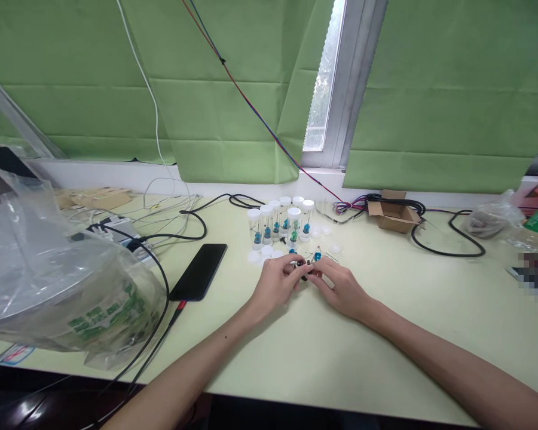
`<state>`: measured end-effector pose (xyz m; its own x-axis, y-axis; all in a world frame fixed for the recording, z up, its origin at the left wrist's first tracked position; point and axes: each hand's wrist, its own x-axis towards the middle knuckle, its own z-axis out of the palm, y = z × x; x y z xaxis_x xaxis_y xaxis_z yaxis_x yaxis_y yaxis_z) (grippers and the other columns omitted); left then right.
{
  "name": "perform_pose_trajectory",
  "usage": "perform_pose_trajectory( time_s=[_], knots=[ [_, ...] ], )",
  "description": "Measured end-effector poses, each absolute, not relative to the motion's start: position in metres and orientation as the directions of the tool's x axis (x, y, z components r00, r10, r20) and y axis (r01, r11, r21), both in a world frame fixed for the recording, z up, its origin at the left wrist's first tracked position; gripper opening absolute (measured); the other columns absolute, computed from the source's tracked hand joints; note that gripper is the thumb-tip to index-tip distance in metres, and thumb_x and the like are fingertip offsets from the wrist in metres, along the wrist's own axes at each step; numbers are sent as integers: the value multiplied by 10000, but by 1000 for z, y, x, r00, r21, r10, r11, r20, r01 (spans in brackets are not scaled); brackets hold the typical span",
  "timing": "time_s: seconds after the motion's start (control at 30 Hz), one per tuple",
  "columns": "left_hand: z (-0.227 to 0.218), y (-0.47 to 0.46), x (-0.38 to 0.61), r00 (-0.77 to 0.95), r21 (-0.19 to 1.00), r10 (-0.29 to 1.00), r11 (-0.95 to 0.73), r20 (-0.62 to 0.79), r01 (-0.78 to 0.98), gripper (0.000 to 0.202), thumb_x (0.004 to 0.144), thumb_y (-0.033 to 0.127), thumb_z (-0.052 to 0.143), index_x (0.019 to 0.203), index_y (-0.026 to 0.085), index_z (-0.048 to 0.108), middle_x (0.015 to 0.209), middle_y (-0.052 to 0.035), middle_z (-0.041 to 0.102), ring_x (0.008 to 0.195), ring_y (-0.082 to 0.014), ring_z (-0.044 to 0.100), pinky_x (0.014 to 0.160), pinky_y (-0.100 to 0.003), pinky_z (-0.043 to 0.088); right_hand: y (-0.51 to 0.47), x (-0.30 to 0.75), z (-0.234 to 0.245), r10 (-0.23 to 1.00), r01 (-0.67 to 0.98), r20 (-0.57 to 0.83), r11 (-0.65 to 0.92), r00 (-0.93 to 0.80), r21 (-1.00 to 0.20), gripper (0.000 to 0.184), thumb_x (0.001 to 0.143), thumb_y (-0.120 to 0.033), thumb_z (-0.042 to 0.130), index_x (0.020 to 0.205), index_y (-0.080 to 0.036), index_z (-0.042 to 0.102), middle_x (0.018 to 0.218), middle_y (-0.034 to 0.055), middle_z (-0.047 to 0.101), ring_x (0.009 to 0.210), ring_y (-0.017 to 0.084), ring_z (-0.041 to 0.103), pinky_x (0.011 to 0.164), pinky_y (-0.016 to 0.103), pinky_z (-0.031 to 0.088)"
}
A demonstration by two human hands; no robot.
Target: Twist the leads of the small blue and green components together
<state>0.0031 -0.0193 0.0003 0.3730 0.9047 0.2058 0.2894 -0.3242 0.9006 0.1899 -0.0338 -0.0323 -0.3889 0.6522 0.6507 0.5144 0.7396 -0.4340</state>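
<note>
My left hand (275, 280) and my right hand (338, 285) meet over the middle of the table, fingertips close together. Both pinch a small black part (303, 272), mostly covered by the fingers, so its kind cannot be made out. Just beyond the fingertips lie blue pieces with thin wire-like leads (317, 255). Behind them stands a group of clear tubes with white caps (268, 224), most with a blue piece inside. One tube (293, 228) at the front holds green pieces. Loose white caps (254, 257) lie to the left of the tubes, and others (334, 248) to the right.
A black phone (199, 272) with a red-tipped cable lies left of my hands. A large plastic bag (72, 286) fills the left side. At the back right are an open cardboard box (393, 216) and black cables (448, 254). Green curtains (233, 107) hang behind.
</note>
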Motion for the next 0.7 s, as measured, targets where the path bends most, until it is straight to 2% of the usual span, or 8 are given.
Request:
perform_pose_trajectory(
  time_s=[0.13, 0.23, 0.37, 0.5, 0.6, 0.7],
  knots=[
    [-6, -14, 1, 363, 794, 869, -469, 336, 388, 277, 879, 430, 600, 861, 183, 725, 526, 36, 570, 481, -100, 476, 539, -231, 379, -32, 190, -34, 659, 517, 656, 731, -367, -445, 110, 978, -190, 488, 1038, -204, 579, 871, 65, 613, 789, 201, 587, 692, 332, 502],
    [-9, -12, 0, 357, 678, 815, -579, 456, 454, 245, 891, 389, 606, 827, 185, 727, 580, 26, 580, 534, -102, 464, 555, -236, 367, -31, 190, -35, 663, 517, 653, 729, -367, -449, 114, 974, -187, 496, 1049, -203, 580, 882, 66, 616, 792, 199, 591, 701, 334, 506],
    [-7, -12, -1, 308, 525, 711, -685, 633, 505, 205, 905, 349, 607, 880, 175, 714, 722, -6, 597, 626, -115, 506, 594, -248, 392, -32, 190, -34, 662, 522, 665, 725, -347, -449, 126, 967, -186, 515, 1067, -200, 591, 890, 67, 616, 806, 198, 595, 726, 341, 508],
    [-8, -11, -2, 264, 411, 609, -737, 748, 536, 147, 896, 306, 629, 915, 173, 688, 828, -33, 572, 768, -152, 554, 680, -275, 442, -32, 190, -32, 663, 536, 695, 708, -278, -460, 134, 964, -191, 527, 1078, -198, 596, 879, 62, 624, 787, 192, 598, 731, 347, 510],
    [-10, -9, -2, 269, 391, 585, -754, 765, 528, 107, 890, 270, 640, 918, 171, 667, 886, -46, 565, 827, -163, 570, 720, -286, 463, -31, 190, -31, 670, 536, 709, 691, -222, -486, 139, 961, -197, 533, 1084, -200, 597, 904, 63, 645, 786, 188, 606, 729, 342, 517],
    [-13, -8, -2, 274, 448, 623, -744, 733, 495, 99, 893, 270, 636, 909, 174, 655, 929, -46, 554, 762, -131, 576, 675, -260, 473, -30, 190, -31, 676, 538, 716, 673, -171, -507, 123, 958, -210, 537, 1062, -204, 603, 939, 65, 663, 789, 186, 620, 736, 341, 528]
  ],
)
